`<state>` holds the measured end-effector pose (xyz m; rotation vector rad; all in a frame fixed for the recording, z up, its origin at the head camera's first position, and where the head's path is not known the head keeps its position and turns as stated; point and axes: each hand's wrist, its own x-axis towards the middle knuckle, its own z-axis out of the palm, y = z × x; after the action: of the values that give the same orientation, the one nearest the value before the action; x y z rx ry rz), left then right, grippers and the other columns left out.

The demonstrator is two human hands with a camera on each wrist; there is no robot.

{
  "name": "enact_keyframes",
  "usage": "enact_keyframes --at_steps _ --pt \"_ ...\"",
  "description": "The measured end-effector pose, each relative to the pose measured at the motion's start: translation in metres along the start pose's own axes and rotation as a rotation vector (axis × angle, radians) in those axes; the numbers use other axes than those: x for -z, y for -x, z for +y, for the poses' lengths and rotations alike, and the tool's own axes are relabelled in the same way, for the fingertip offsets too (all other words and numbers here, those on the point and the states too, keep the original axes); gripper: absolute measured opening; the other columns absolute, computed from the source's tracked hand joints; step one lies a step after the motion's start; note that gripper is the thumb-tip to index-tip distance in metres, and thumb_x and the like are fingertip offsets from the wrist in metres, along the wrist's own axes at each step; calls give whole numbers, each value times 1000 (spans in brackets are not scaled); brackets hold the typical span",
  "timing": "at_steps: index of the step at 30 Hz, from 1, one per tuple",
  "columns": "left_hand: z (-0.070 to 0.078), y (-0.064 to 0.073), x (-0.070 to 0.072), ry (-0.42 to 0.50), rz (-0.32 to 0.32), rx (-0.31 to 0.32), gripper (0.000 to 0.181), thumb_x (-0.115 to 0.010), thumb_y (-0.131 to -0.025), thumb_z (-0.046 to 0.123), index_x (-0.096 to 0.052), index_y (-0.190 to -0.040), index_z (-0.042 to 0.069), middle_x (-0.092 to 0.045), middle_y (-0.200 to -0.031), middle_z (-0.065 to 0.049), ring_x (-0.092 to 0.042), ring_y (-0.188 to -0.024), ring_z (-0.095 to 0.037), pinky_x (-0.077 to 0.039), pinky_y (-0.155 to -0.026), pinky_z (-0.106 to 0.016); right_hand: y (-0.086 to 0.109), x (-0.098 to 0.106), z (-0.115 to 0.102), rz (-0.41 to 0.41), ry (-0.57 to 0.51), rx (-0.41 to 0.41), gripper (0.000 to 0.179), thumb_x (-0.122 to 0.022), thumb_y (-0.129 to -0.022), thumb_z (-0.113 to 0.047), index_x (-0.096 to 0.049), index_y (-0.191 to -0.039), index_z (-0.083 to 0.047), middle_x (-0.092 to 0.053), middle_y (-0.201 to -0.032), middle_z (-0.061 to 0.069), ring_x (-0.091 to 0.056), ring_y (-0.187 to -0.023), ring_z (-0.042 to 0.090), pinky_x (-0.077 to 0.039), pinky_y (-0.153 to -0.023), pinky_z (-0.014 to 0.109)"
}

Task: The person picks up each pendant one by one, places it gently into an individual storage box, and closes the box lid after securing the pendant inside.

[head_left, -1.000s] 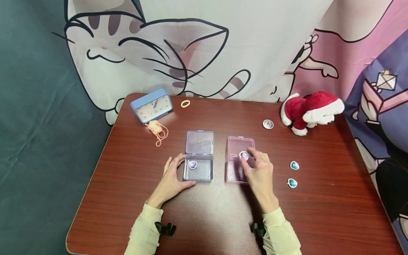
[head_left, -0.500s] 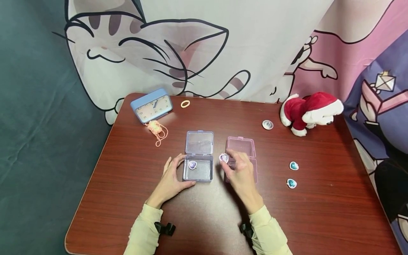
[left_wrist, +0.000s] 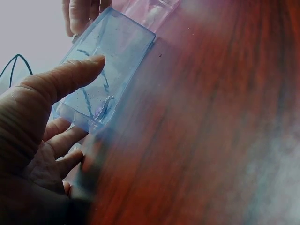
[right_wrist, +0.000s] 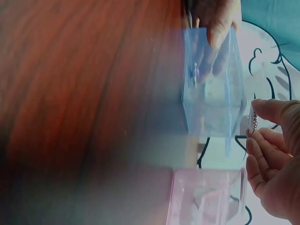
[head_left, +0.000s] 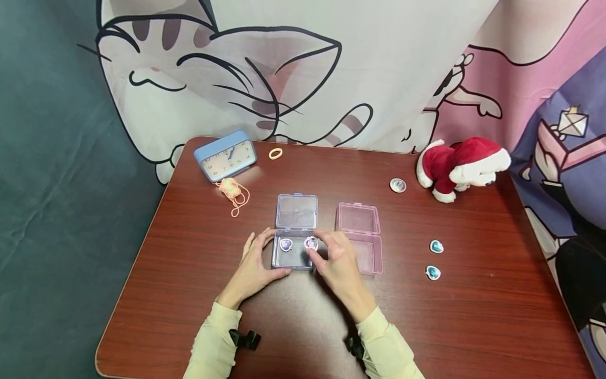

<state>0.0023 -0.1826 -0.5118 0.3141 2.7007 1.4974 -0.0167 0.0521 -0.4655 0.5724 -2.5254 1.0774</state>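
Right hand (head_left: 340, 263) is pinching one purple gem (head_left: 311, 243) between thumb and fingers, above the open blue box (head_left: 294, 261), right side. Left hand (head_left: 255, 267) is gripping that box (a second purple gem (head_left: 285, 245) is lying inside, left). Pink box (head_left: 371, 255) is standing open nearby.

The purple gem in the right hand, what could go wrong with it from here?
It might slip: the right hand pinches the purple gem at the tips of its fingers, above the blue box. It could knock the box's right side, since in the head view it appears close to that wall. If dropped too far left, it may strike the other gem lying inside.
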Motion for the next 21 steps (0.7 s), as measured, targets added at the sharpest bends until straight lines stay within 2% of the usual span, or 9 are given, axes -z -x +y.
enact_keyframes --at_steps 7,21 --pt "-1 -1 0 -12 11 -23 98 -96 -74 27 -44 -153 4 -56 -153 -20 -36 -154 -38 -6 -130 -56 3 -10 -7 -56 -12 17 45 -94 -78 -14 -76 -118 -1 -75 -105 12 -65 -97 27 -56 -84 44" --pt "-2 0 -1 -7 9 -13 100 -96 -73 27 -42 -155 7 -55 -155 -18 -34 -155 -36 -5 -130 -55 5 -23 -8 -111 30 47 43 -94 -77 -17 -77 -115 -3 -79 -105 5 -64 -97 23 -56 -81 40"
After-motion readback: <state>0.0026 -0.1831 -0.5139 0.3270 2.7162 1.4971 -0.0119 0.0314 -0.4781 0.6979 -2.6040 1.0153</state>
